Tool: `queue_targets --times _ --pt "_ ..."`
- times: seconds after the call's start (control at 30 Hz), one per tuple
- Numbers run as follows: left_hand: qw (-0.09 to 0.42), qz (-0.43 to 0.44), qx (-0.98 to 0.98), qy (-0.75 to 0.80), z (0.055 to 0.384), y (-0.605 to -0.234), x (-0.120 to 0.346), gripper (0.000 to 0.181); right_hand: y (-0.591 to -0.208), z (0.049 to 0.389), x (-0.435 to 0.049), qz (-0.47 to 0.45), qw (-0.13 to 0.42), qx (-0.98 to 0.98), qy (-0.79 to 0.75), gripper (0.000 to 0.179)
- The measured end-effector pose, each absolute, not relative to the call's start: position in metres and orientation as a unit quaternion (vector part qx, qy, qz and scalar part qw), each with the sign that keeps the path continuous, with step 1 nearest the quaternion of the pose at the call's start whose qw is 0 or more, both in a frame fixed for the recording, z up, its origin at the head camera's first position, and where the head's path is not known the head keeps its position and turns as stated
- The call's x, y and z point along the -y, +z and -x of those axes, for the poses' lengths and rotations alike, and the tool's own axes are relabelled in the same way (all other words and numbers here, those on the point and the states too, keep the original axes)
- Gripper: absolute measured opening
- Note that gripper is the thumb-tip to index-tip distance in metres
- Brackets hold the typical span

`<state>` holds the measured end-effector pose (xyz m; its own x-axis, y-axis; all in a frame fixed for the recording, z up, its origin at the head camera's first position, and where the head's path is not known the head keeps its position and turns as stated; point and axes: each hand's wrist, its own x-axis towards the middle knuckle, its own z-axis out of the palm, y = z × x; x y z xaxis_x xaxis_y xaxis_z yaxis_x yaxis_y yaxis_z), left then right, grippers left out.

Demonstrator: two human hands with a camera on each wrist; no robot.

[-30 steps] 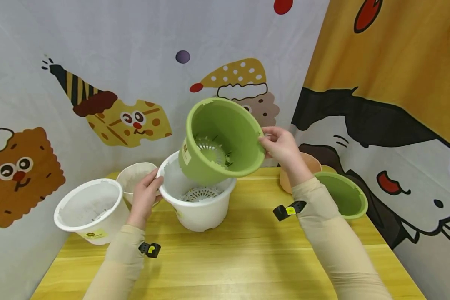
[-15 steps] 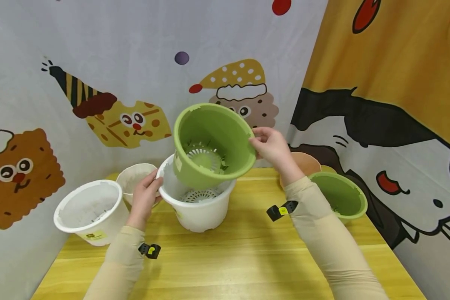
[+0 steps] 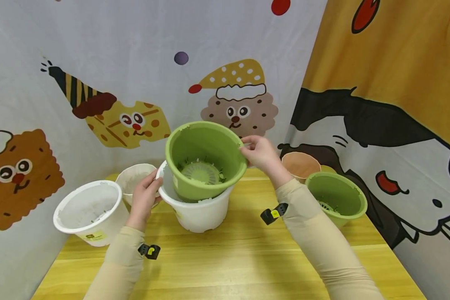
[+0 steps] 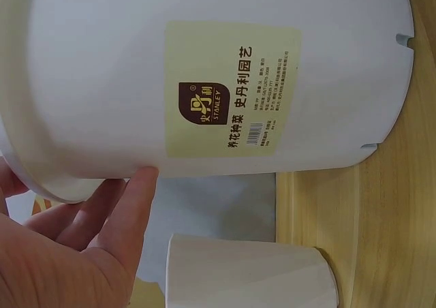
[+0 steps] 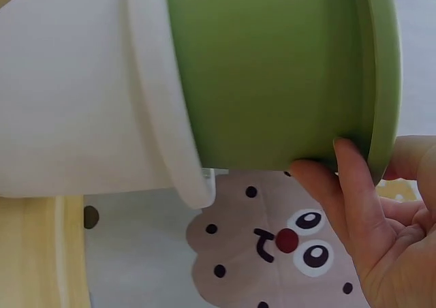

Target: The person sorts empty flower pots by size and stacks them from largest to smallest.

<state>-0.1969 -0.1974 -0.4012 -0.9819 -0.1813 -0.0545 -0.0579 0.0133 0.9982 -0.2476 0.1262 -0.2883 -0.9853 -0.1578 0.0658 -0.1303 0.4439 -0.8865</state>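
Observation:
My right hand (image 3: 261, 153) pinches the right rim of a green plastic flowerpot (image 3: 206, 150), slotted at the bottom with green bits inside. This pot's lower part sits inside a white flowerpot (image 3: 200, 214) on the table, its rim still well above the white one. In the right wrist view my fingers (image 5: 357, 185) press under the green pot's lip. My left hand (image 3: 145, 198) grips the white pot's left rim, thumb on top. A yellow label (image 4: 233, 90) shows on the white pot's side in the left wrist view.
On the left of the wooden table (image 3: 217, 266) stand another white flowerpot (image 3: 93, 208) and a cream pot (image 3: 133, 177). An orange pot (image 3: 301, 164) and a second green flowerpot (image 3: 339, 196) stand on the right. A printed curtain (image 3: 135, 41) hangs close behind.
The green flowerpot has moved left and down into the white one and tilts less. My right hand followed with it. My left hand has stayed on the white rim.

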Motion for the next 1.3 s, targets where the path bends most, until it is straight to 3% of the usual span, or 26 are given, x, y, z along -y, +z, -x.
queue_targets --times 1.3 --pt "0.052 -0.089 0.717 -0.689 0.195 -0.402 0.197 0.049 -0.322 0.259 -0.094 0.085 0.013 -0.889 -0.450 0.035"
